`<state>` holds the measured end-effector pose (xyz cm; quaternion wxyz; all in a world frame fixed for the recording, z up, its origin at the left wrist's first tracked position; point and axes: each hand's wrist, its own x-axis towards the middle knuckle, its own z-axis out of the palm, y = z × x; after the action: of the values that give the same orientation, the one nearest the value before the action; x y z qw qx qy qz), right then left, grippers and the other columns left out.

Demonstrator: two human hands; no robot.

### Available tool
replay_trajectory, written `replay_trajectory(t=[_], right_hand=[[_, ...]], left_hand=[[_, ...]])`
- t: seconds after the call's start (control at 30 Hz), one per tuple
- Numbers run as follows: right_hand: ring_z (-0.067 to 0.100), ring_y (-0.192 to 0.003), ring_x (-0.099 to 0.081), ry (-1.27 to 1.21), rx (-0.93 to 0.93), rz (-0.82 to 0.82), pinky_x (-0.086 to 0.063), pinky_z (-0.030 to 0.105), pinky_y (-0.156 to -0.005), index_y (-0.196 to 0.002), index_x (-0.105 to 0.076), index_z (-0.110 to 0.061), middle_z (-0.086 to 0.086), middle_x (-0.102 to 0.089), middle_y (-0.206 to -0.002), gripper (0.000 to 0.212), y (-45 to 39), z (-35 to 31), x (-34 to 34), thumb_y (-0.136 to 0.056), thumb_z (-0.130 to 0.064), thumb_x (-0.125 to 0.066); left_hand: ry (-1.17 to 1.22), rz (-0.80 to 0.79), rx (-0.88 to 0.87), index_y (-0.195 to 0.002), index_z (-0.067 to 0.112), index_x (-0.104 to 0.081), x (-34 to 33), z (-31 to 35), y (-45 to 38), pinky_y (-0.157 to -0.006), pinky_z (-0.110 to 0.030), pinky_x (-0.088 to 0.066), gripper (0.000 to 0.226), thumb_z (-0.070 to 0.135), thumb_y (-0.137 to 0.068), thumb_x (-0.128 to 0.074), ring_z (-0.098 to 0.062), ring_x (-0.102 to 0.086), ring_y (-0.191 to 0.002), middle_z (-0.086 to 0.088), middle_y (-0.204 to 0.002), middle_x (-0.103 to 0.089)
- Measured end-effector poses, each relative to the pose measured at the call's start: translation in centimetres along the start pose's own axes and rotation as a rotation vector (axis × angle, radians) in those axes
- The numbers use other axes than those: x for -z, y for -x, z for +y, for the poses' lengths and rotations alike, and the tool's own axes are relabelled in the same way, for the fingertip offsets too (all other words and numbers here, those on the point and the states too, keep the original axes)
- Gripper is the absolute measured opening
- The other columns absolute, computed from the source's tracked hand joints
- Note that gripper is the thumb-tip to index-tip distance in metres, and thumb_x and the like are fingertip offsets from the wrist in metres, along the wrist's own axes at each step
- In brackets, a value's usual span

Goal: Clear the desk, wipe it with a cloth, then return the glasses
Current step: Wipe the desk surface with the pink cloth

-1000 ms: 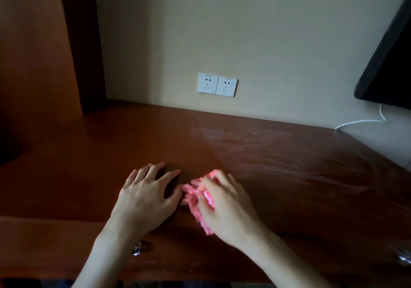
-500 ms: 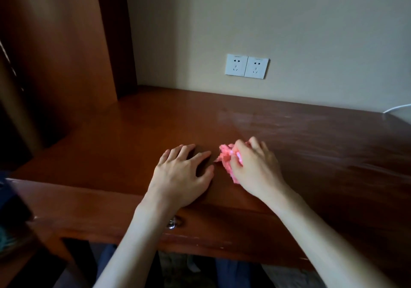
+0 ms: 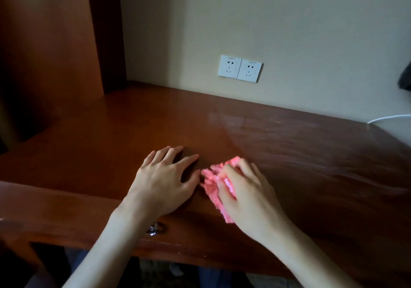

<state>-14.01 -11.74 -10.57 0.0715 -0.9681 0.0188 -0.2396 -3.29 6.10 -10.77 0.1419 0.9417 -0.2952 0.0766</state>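
R hand grips bunched pink cloth on the wooden desk near front edge, same spot as 0.5 s ago. L hand still flat, fingers spread, just beside cloth. Double wall socket behind; view shifted only.

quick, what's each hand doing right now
Left hand: open, fingers spread flat on the desk, holding nothing.
Right hand: grips the pink cloth against the desk.

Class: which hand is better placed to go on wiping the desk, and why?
Right. The right hand already grips the pink cloth on the desk; the left hand lies flat, holding nothing.
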Motion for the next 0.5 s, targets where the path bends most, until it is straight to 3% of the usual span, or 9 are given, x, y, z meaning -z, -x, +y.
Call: replay_trajectory(t=[0.1,0.2,0.37,0.5], right_hand=[[0.027,-0.104,-0.054,0.019,-0.050,-0.002,-0.049,0.040,-0.082,-0.103,-0.056,-0.029,-0.001,-0.053,-0.108,0.016,-3.5,1.7,-1.0,-0.096,-0.041,-0.047],[0.032,-0.110,-0.052,0.094,-0.174,-0.044,-0.046,0.041,-0.085,-0.112,-0.057,-0.023,0.006,-0.052,-0.113,0.021,-6.7,1.8,-2.2,-0.100,-0.037,-0.046],[0.022,-0.104,-0.052,0.003,-0.001,-0.011,-0.048,0.038,-0.083,-0.109,-0.058,-0.029,-0.004,-0.052,-0.113,0.018,-1.6,1.3,-0.6,-0.101,-0.041,-0.047],[0.030,-0.108,-0.053,0.042,-0.129,-0.046,-0.051,0.043,-0.084,-0.103,-0.054,-0.028,0.001,-0.050,-0.108,0.016,-5.9,3.2,-1.6,-0.099,-0.041,-0.047]], left_hand=[[0.017,0.001,-0.005,-0.154,0.053,-0.030,-0.1,-0.1,0.1,-0.125,-0.039,-0.008,0.070,0.074,-0.089,-0.015,-0.016,-0.015,-0.155,0.010,-0.167,-0.023],[0.008,-0.003,-0.003,-0.153,0.054,-0.031,-0.1,-0.2,-0.2,-0.125,-0.039,-0.009,0.064,0.074,-0.094,-0.019,-0.016,-0.015,-0.155,0.011,-0.167,-0.024],[-0.003,-0.006,0.003,-0.154,0.054,-0.029,0.0,0.0,0.0,-0.125,-0.038,-0.008,0.066,0.074,-0.093,-0.016,-0.016,-0.014,-0.155,0.012,-0.167,-0.022],[0.003,-0.023,-0.005,-0.154,0.054,-0.029,-0.3,0.0,0.0,-0.125,-0.039,-0.010,0.060,0.072,-0.097,-0.021,-0.017,-0.014,-0.155,0.011,-0.167,-0.022]])
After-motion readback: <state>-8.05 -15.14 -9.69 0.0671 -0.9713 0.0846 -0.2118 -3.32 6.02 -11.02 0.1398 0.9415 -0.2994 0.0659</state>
